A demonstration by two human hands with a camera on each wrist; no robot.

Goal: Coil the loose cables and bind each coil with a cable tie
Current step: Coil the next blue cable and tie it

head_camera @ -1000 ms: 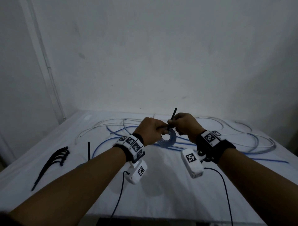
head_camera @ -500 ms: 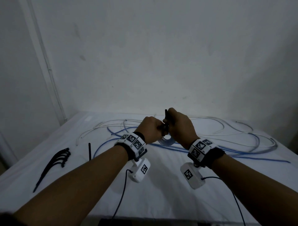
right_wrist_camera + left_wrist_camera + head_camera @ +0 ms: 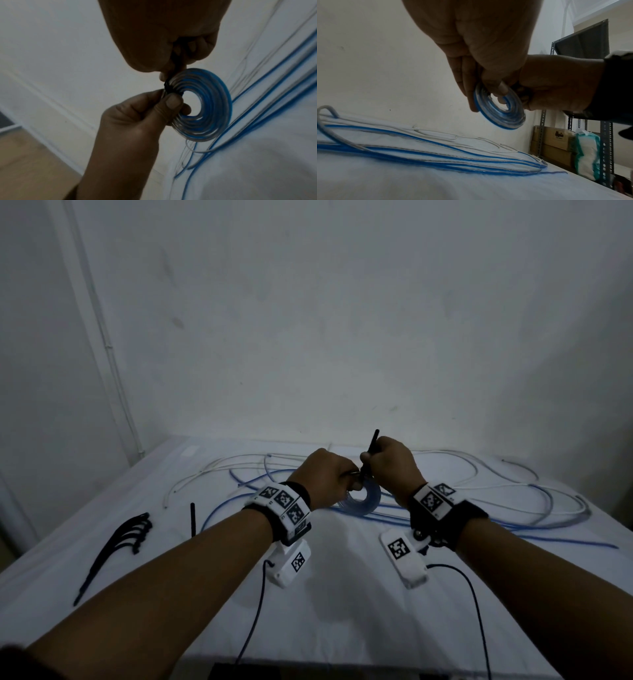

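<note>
A small flat coil of blue and clear cable (image 3: 369,502) hangs above the table between my hands. My left hand (image 3: 349,478) pinches its rim with thumb and fingers; the left wrist view shows the same coil (image 3: 500,112). A black cable tie (image 3: 167,88) is wrapped round the coil (image 3: 207,108) beside the left thumb. My right hand (image 3: 371,465) grips the tie's tail (image 3: 374,440), which sticks up out of the fist. Loose blue cables (image 3: 479,529) and white cables (image 3: 479,470) lie spread over the white table behind and to the right.
A bundle of black cable ties (image 3: 125,537) lies at the table's left, with a single tie (image 3: 193,518) beside it. The white wall stands close behind. A metal shelf (image 3: 606,135) with boxes is off the table's right end. The table's front edge (image 3: 308,664) is near my elbows.
My right hand swung left over the coil, then back right; the coil shows again below the hands and the tie's tail leans right. The left hand barely moved.
</note>
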